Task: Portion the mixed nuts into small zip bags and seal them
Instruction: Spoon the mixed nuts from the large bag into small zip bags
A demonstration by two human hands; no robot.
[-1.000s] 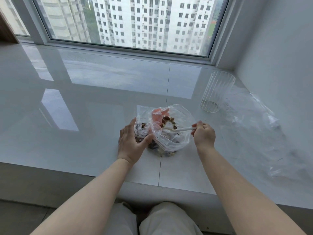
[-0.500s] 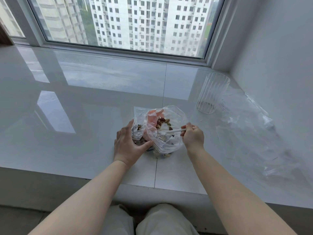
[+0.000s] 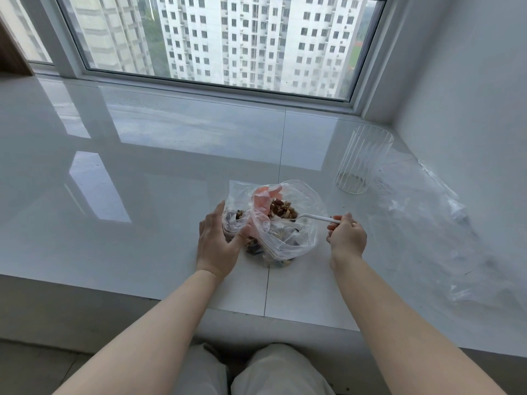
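Your spoon (image 3: 315, 217) is loaded with mixed nuts (image 3: 281, 210) over the big bag (image 3: 288, 223); tip it while crossing to the small zip bag (image 3: 235, 220) and nuts may scatter on the ledge (image 3: 171, 172), near its front edge. The soft bag mouth could also collapse. Your left hand (image 3: 219, 243) cups the small bag, fingers curled around it; your right hand (image 3: 346, 238) pinches the spoon handle, wrist bent inward.

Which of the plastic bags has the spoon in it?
The big bag of nuts in the middle; the right hand holds the spoon inside. The small bag sits by the left hand.
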